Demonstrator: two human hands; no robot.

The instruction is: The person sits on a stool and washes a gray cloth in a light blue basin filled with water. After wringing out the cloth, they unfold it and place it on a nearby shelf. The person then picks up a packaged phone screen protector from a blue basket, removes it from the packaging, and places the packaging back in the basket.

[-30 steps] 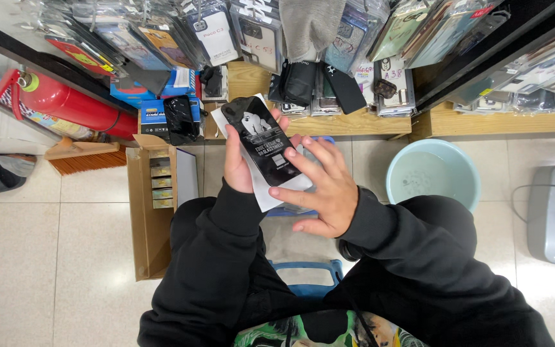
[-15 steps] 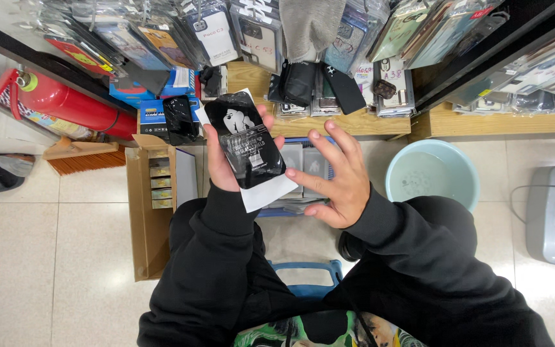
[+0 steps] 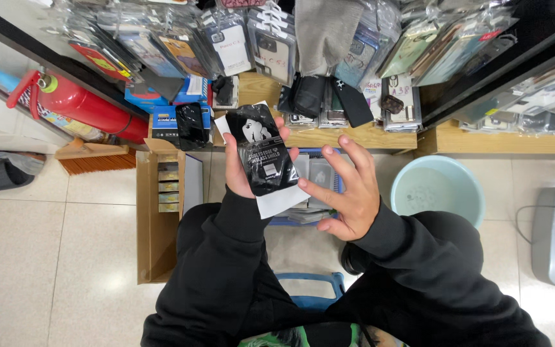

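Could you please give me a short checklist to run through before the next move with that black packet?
1. Left hand has a firm hold on the black packet: ok, fingers wrap its left edge and thumb side.
2. White card behind the packet is held along with it: ok, it shows below the packet.
3. Right hand is free: ok, fingers spread, nothing in it, fingertips near the packet's lower corner.
4. Blue tray beneath the hands has room: cannot tell, mostly hidden.
5. Cardboard box at the left is open: ok.
6. Packet is sealed: cannot tell.
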